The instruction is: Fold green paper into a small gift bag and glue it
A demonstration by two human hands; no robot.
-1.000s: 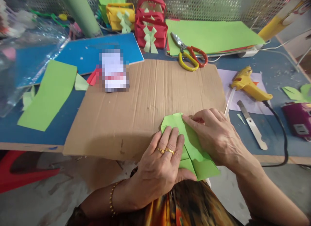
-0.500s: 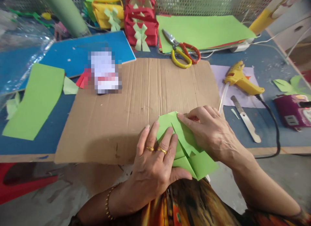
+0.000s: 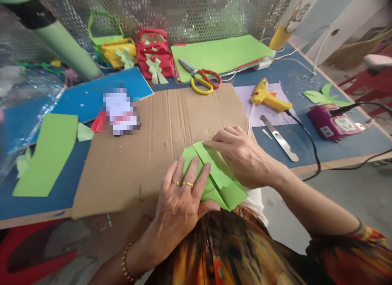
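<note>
A folded piece of green paper [image 3: 221,183] lies on the near edge of a brown cardboard sheet [image 3: 147,154]. My left hand [image 3: 180,199], with two gold rings, lies flat on the paper's left half, fingers stretched and slightly apart. My right hand [image 3: 241,154] rests on the paper's right half, fingers stretched along a raised fold, fingertips pressing near its top corner. The paper's lower corner hangs over the table edge above my lap.
Behind the cardboard lie yellow-and-red scissors [image 3: 200,76], a stack of green sheets [image 3: 220,54], small red [image 3: 154,60] and yellow paper baskets [image 3: 119,52]. To the right are a yellow glue gun [image 3: 268,98], a metal blade [image 3: 280,139] and a purple power strip [image 3: 335,125]. A green strip [image 3: 47,152] lies left.
The view has swung right and pulled back. Both hands stay pressed on the green paper; my left fingers have spread a little and slid up along the fold.
</note>
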